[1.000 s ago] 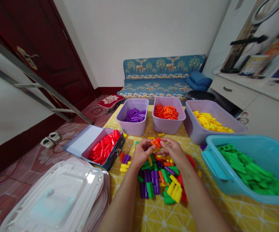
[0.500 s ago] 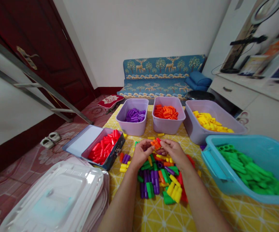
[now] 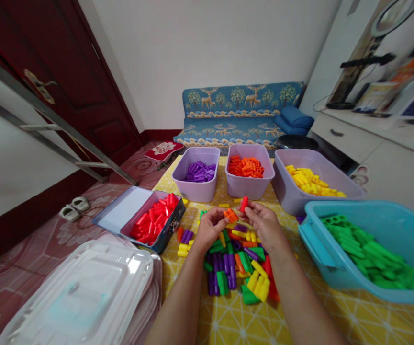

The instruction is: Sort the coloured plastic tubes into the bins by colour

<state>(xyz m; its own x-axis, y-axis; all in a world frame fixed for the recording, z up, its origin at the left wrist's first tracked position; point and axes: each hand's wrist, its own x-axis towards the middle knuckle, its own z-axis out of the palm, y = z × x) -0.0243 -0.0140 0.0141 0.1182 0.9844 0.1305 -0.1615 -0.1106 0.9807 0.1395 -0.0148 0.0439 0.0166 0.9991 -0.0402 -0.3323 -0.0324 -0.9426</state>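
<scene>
My left hand (image 3: 211,227) is closed on an orange plastic building piece (image 3: 231,215), holding it by its left end. In my right hand (image 3: 263,221) a red plastic piece (image 3: 244,204) is pinched between thumb and fingers, upright and apart from the orange one. Below both hands lies a mixed pile of tube-shaped plastic pieces: purple ones (image 3: 232,271), green ones (image 3: 222,282), yellow ones (image 3: 259,285), and some orange and red. My right wrist partly covers red pieces at the pile's right side.
Lilac bins hold purple pieces (image 3: 201,171), orange pieces (image 3: 247,167) and yellow pieces (image 3: 309,182). A turquoise bin (image 3: 372,208) with green pieces stands right. An open tin box (image 3: 169,230) holds red pieces at left, near stacked clear lids (image 3: 128,282). A yellow cloth (image 3: 235,326) covers the table.
The red piece has come apart from the orange piece. My right hand has moved slightly right and up with the red piece; my left hand has stayed put with the orange one.
</scene>
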